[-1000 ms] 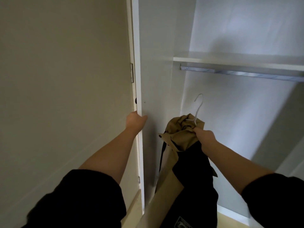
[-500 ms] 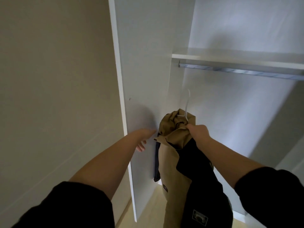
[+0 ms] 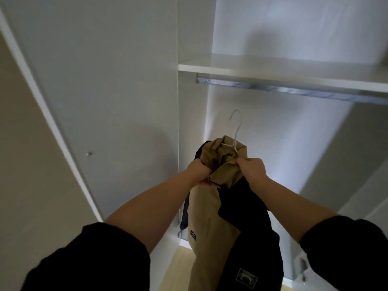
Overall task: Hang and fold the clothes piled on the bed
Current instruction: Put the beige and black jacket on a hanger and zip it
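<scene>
A tan and black jacket (image 3: 210,217) hangs on a white wire hanger (image 3: 236,131), whose hook sticks up above the bunched collar. My left hand (image 3: 198,171) grips the collar fabric on the left side. My right hand (image 3: 252,168) grips the collar fabric on the right, just below the hanger's neck. Both hands hold the jacket up inside the open wardrobe, below the metal hanging rail (image 3: 294,89). The hanger's hook is lower than the rail and apart from it.
A white shelf (image 3: 273,70) runs just above the rail. The open wardrobe door (image 3: 105,101) stands at the left, with a beige wall (image 3: 25,164) beyond it. A light wooden floor (image 3: 174,267) shows at the bottom.
My left hand left the door's edge and came across to grip the jacket's collar. The door swung further open to the left. The jacket and hanger have risen slightly toward the rail.
</scene>
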A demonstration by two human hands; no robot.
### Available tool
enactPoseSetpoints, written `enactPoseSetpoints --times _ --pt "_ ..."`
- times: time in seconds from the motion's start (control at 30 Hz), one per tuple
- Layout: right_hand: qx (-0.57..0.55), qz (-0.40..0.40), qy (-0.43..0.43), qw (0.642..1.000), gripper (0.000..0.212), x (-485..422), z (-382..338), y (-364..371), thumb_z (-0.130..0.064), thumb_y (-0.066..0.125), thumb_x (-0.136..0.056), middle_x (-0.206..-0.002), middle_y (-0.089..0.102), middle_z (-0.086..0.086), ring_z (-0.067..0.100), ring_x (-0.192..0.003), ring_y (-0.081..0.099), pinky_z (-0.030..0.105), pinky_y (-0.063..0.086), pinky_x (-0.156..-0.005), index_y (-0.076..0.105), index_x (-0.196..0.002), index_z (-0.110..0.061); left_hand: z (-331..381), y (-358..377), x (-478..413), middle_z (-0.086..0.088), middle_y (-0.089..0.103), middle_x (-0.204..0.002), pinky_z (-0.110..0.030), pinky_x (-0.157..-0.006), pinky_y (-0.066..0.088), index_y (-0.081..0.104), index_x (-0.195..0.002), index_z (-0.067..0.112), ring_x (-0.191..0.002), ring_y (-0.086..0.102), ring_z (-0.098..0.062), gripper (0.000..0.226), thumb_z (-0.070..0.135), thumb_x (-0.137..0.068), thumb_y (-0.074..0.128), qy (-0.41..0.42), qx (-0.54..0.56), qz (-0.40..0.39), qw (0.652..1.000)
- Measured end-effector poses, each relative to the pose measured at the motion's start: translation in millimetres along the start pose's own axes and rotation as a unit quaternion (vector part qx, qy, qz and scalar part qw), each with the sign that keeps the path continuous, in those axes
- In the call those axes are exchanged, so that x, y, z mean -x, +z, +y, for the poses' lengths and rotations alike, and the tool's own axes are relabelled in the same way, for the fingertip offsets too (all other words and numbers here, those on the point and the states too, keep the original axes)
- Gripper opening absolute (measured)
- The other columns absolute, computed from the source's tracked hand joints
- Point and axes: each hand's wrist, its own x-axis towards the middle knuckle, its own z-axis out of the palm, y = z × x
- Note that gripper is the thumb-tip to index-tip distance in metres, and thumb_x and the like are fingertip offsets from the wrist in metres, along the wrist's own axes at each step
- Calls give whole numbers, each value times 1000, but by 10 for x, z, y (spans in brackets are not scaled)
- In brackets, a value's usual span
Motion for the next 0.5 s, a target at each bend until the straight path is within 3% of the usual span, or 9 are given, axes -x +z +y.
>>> enactPoseSetpoints --times 0.17,0.27,0.37,0.43,0.5 --pt "-58 -13 49 997 23 -705 -186 127 -24 51 -91 -71 52 5 17 -62 48 26 36 -53 55 -79 -6 295 -47 -671 -15 63 -80 -37 -51 59 58 -83 7 -66 66 -30 13 -6 -83 62 14 77 34 996" --pt "-76 -10 56 996 29 -1058 -293 264 -29 47 -95 -78 56 6 20 -68 52 30 41 -63 58 -91 -3 409 -89 -964 -18 65 -93 -33 -49 58 61 -96 1 -71 66 -28 17 -6 -82 65 -5 114 38 993" --pt "-93 -2 64 994 28 -1423 -396 429 -29 48 -96 -74 54 5 18 -65 50 29 41 -61 55 -82 -6 549 -183 -1285 -21 61 -110 -28 -42 54 50 -124 -2 -70 64 -25 42 -9 -84 62 -18 136 43 990" --pt "-109 2 64 992 25 -1693 -499 522 -28 50 -95 -73 53 5 17 -63 49 27 41 -58 53 -81 -7 700 -290 -1512 -18 58 -104 -28 -40 53 49 -118 2 -73 64 -27 36 -9 -85 59 -5 126 49 991" --pt "-119 -5 44 992 25 -1952 -621 606 -25 48 -97 -82 56 8 19 -69 53 24 40 -59 58 -92 -2 858 -391 -1752 -12 56 -102 -29 -41 54 49 -119 3 -92 65 -35 35 -10 -87 55 21 127 61 990"
